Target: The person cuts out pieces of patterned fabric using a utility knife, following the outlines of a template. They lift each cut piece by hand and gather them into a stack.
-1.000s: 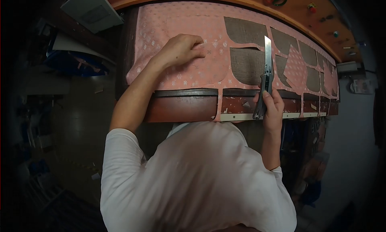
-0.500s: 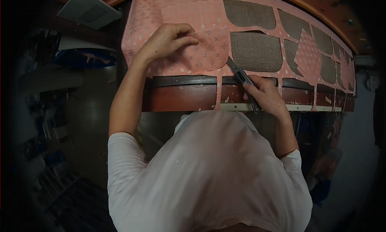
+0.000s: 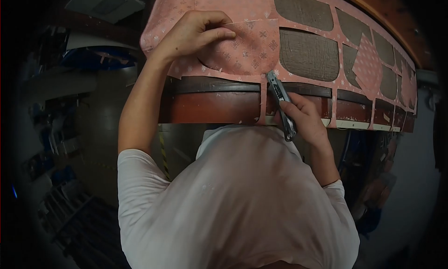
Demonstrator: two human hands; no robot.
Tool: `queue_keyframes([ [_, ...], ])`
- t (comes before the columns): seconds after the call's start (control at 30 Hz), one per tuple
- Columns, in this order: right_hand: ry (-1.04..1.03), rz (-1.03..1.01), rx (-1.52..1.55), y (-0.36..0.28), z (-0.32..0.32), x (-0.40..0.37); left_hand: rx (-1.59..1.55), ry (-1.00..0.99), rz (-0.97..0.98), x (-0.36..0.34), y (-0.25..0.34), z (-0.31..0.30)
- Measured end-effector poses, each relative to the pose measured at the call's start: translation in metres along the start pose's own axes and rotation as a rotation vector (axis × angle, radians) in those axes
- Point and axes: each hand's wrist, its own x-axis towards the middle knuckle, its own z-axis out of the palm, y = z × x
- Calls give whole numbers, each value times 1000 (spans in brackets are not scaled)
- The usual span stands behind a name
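My left hand [image 3: 200, 33] pinches the top edge of a pink patterned fabric piece [image 3: 249, 47] between thumb and fingers. The piece has a rounded lower right corner, and a dark gap shows along its lower left edge. A utility knife [image 3: 281, 103] is gripped in my right hand [image 3: 303, 115], its tip pointing up at the fabric strip just below that corner. Around the piece spreads the larger pink fabric sheet [image 3: 168, 12], with cut-out openings to the right that show a scored grey-brown surface [image 3: 309, 54].
A loose pink fabric piece [image 3: 368, 68] lies over the openings at right. Thin fabric strips hang over the reddish-brown table front [image 3: 210, 105]. A pale board [image 3: 105, 5] is at the upper left, above a blue item [image 3: 98, 56].
My left hand has raised the fabric piece's edge, and the gap beneath it has widened. The knife now stands more upright, its tip a little lower. The whole view has shifted slightly.
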Motion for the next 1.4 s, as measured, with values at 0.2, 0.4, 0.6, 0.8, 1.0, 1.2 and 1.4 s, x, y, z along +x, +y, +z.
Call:
queue_keyframes([
  [0.2,195,-77,185,12,62,-8,80,-129,323,20,-3,-15],
  [0.4,356,-83,158,16,98,-9,80,-160,568,26,-13,-19],
  [0.6,381,-101,205,14,108,-14,-5,-197,551,20,-11,-23],
  [0.8,328,-124,350,19,105,-17,51,-192,547,18,-11,-26],
  [1.0,329,-134,353,20,115,-26,40,-199,524,21,-15,-25],
  [1.2,304,-111,368,18,112,-23,26,-215,506,22,-11,-25],
  [1.4,355,-121,393,16,128,-27,-12,-202,523,21,-11,-28],
])
